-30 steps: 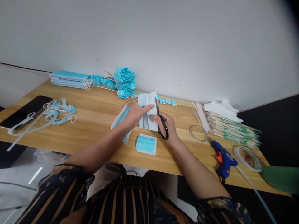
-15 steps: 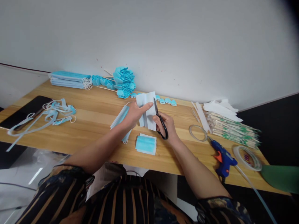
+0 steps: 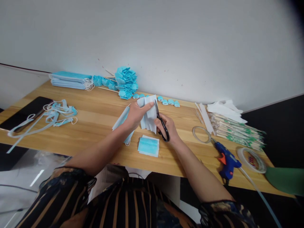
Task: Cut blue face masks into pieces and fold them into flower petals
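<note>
My left hand (image 3: 138, 113) pinches a pale, creased piece of face mask (image 3: 149, 118) above the table, thumb on top. In my right hand (image 3: 169, 128) is a pair of black-handled scissors (image 3: 163, 129), its blades pointing away from me along the right edge of the held piece. Partly hidden under my left forearm lie uncut-looking blue masks (image 3: 122, 117) with ear loops. Nearer to me on the table are blue and white cut mask pieces (image 3: 148, 146), laid in a small stack.
At the back stand a mask stack (image 3: 71, 80), blue mask-fabric flowers (image 3: 125, 81) and small folded blue pieces (image 3: 170, 101). Cut-off strips and loops (image 3: 57, 114) lie by a black tablet-like slab (image 3: 26, 113). Rightward are wrapped sticks (image 3: 237, 129), a blue glue gun (image 3: 226, 160) and tape (image 3: 251, 160).
The held mask piece has tilted and buckled slightly, its right edge shifting left. My right hand and the scissors have moved a little left with it.
</note>
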A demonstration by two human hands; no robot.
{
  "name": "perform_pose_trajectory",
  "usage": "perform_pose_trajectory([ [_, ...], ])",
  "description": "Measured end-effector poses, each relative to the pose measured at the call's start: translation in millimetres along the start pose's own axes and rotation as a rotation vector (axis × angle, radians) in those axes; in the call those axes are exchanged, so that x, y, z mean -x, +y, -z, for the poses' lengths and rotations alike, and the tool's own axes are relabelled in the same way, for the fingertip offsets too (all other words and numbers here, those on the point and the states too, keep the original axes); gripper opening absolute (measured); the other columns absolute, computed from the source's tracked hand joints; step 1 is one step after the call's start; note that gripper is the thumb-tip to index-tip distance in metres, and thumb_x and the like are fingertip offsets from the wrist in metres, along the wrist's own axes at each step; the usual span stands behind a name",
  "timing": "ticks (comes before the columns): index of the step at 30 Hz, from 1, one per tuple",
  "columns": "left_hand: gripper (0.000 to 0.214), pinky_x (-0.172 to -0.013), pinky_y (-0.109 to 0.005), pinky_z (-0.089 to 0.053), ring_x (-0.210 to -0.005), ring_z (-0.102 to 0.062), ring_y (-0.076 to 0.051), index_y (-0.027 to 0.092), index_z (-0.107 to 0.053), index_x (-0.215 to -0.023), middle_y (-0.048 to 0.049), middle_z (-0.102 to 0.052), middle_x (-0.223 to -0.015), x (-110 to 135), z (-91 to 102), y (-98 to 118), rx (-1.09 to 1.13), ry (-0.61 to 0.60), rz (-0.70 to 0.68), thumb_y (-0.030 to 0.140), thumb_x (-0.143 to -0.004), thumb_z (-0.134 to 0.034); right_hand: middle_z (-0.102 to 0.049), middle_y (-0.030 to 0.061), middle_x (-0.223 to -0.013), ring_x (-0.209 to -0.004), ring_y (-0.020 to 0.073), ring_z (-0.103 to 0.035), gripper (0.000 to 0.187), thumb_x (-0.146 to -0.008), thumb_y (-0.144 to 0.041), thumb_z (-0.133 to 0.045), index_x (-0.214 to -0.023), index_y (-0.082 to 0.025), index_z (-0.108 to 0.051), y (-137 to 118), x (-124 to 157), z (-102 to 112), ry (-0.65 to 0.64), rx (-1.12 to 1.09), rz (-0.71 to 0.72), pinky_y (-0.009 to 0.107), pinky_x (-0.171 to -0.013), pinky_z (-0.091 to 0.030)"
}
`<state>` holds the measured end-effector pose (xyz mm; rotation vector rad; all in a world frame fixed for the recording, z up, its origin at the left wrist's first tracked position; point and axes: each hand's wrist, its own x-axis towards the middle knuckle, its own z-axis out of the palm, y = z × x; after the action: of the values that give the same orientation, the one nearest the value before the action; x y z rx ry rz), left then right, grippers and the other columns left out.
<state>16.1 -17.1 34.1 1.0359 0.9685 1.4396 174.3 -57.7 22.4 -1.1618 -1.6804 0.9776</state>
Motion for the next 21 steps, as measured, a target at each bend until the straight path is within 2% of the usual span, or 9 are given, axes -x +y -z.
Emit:
perform_pose_trajectory([
  [4, 0.037, -0.068, -0.028, -0.048, -0.07, -0.061, -0.016, 0.019, -0.064, -0.075, 0.0013, -0.065, -0.071, 2.6, -1.4, 3.2, -0.022, -0.033, 0.013, 0.045, -0.064, -0.087, -0.044, -0.0036, -0.056, -0.054, 0.0131, -0.042, 0.056, -0.083, -0.077, -0.064, -0.072, -0.024, -0.05, -0.1, 0.1, -0.2, 0.011, 0.001, 0.008, 0.026, -0.049, -0.031],
  [13, 0.035, -0.072, -0.029, -0.05, -0.073, -0.063, -0.017, 0.018, -0.065, -0.076, 0.0009, -0.067, -0.073, 1.5, -2.1, 1.8, 0.032, -0.035, 0.051, 0.043, -0.064, -0.087, -0.046, -0.0024, -0.058, -0.058, 0.0149, -0.045, 0.055, -0.084, -0.076, -0.065, -0.073, -0.023, -0.055, -5.2, 1.3, 0.3, 0.021, -0.017, 0.013, 0.027, -0.052, -0.033],
  [21, 0.032, -0.073, -0.03, -0.051, -0.073, -0.063, -0.017, 0.018, -0.067, -0.077, 0.0003, -0.067, -0.074, 1.4, -1.4, 0.2, 0.021, -0.059, 0.05, 0.042, -0.066, -0.086, -0.044, -0.0032, -0.055, -0.055, 0.0134, -0.041, 0.059, -0.081, -0.078, -0.068, -0.067, -0.023, -0.052, -4.1, 1.8, -0.3, 0.037, -0.039, 0.007, 0.027, -0.051, -0.031],
])
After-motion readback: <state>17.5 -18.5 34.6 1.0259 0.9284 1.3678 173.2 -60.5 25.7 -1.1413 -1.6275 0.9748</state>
